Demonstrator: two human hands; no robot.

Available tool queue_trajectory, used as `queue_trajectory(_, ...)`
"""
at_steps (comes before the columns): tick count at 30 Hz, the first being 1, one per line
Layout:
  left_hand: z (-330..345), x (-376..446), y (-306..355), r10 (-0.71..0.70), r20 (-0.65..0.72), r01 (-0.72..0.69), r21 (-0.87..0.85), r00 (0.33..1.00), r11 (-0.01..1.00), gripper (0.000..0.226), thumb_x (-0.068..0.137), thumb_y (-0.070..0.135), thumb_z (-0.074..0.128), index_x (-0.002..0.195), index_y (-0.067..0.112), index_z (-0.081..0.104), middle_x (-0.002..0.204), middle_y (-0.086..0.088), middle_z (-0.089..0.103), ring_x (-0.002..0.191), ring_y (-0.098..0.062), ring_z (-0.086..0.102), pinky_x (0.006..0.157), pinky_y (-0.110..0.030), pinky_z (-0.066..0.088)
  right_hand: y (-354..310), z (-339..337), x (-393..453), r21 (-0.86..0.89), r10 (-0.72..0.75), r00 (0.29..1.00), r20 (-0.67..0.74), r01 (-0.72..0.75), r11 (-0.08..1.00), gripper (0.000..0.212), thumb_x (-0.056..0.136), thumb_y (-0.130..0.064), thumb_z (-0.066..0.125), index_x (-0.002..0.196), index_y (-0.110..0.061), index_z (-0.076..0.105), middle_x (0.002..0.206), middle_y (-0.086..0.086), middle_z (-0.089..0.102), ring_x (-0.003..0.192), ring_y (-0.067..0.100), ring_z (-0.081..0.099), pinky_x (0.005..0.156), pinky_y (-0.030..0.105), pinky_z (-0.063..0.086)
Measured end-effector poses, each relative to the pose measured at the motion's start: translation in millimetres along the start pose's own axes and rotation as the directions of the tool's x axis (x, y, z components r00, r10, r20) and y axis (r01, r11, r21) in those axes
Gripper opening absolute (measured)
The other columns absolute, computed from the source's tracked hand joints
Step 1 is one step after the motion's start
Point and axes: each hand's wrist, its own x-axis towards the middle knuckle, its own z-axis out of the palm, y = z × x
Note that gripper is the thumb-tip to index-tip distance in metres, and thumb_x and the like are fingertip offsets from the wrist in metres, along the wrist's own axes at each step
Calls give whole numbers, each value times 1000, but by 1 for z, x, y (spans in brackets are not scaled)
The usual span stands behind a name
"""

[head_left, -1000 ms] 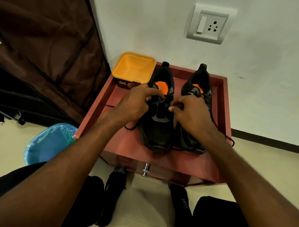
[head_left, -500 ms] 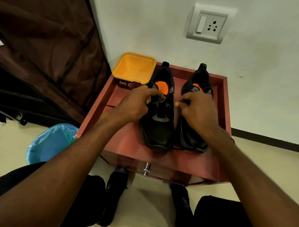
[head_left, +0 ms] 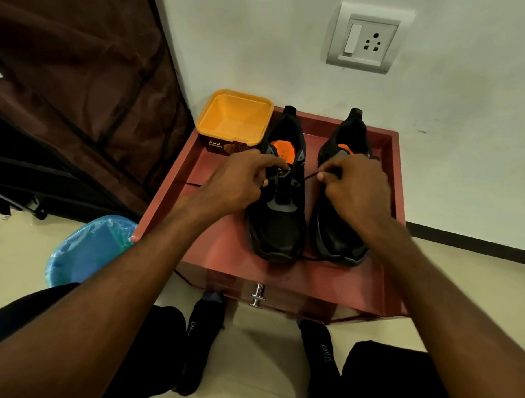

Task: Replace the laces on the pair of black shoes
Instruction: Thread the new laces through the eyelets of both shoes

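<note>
1. 2 black shoes side by side on red drawer-top tray (head_left: 223, 251), toes toward the wearer, heels toward the wall; long axes running near to far.
2. Left hand (head_left: 234, 185) curled at the left shoe (head_left: 280, 217) by the top eyelets, fingertips apparently pinching lace.
3. Right hand (head_left: 355, 188) over the right shoe (head_left: 337, 238), thumb and forefinger pinching black lace (head_left: 310, 176), drawn taut rightward from the left shoe.
4. Likely next: threading crosswise; both hands equally near.
5. Yellow tub (head_left: 234, 119) just behind-left.
</note>
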Motion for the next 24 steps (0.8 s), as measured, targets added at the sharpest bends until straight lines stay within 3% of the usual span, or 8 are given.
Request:
queue_trajectory(3,-2,-1,1,6,1,-6,-30,1000,1000,55,90,-10,60,132,25,69,92,4,57,88,-13,59,84,-40,57,5,-12,3,-49,50,988,-148,-58,997,20,96,-19,68,113,-22,78,116,0,74,104,23,70,88,33,52)
queue_trajectory(5,-2,-1,1,7,7,-6,-44,1000,999,55,88,-5,70,133,26,68,88,4,59,80,-10,59,81,-38,58,1,-6,1,-41,-28,996,-89,25,999,27,95,-15,68,121,-18,74,124,3,69,110,22,66,92,32,52)
queue_trajectory(7,0,-2,2,17,9,-17,-43,1000,999,56,85,-3,74,133,25,68,79,5,60,69,-4,58,74,-33,58,-6,3,-2,-10,-93,996,11,93,996,25,94,-17,70,118,-15,74,117,5,71,105,23,68,90,39,57)
queue_trajectory(9,2,-3,2,30,-6,-31,-30,1000,999,56,85,-5,72,132,24,68,72,8,58,63,-2,57,69,-30,56,-10,8,-4,9,-96,992,78,95,995,23,95,-22,70,117,-23,76,113,-1,75,102,20,70,90,43,59)
queue_trajectory(15,-3,-7,1,40,-40,-42,-43,998,998,57,81,-9,59,124,28,55,71,-7,54,61,-19,53,59,-40,51,-2,8,0,-10,-24,995,97,25,1000,20,96,-17,68,104,-28,81,104,-7,79,94,15,71,82,34,58)
queue_trajectory(18,-6,-8,0,4,-16,-5,-69,1000,998,51,79,-10,57,116,24,49,69,-10,53,61,-25,52,63,-47,54,-2,6,0,-22,-10,994,106,12,1000,20,96,-16,67,104,-28,81,103,-5,79,95,16,72,80,33,57)
queue_trajectory(24,-7,-7,1,-123,16,124,-48,992,991,43,82,-7,62,113,19,46,71,0,57,60,-13,52,61,-42,48,-7,-2,-1,-77,-15,988,156,27,997,16,94,-28,73,109,-28,78,97,-4,76,92,18,71,76,35,58)
